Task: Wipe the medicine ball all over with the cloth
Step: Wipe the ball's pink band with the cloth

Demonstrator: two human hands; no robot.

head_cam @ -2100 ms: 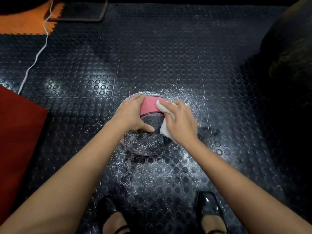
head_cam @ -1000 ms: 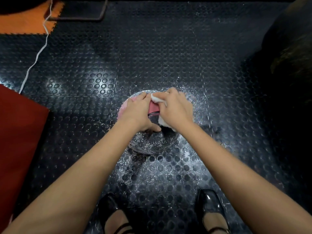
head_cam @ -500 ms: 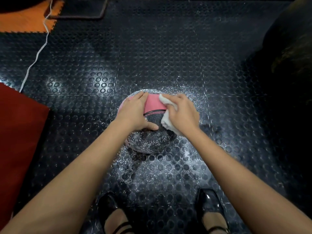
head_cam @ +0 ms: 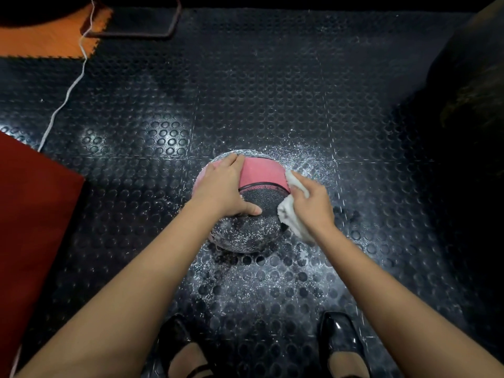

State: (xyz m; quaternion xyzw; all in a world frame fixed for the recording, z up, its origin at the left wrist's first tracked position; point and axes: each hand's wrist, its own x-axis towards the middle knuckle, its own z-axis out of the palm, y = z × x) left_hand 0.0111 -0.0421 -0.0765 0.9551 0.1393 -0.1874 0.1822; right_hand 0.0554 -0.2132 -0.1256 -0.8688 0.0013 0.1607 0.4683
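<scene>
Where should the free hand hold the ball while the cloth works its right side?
Cup the medicine ball on its upper left from above, palm spread: it is round, handleless and too broad to pinch. The left hand rests there now, thumb across the dark panel, opposing the right hand pressing the cloth, which probably keeps it from rolling.

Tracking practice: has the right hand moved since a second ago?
Yes. The right hand, with the cloth, has slid rightward from the top of the medicine ball to its right side.

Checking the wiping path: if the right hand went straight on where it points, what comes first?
Likely the pink panel of the medicine ball; the right hand, gripping the cloth, points there. Depth unclear.
</scene>
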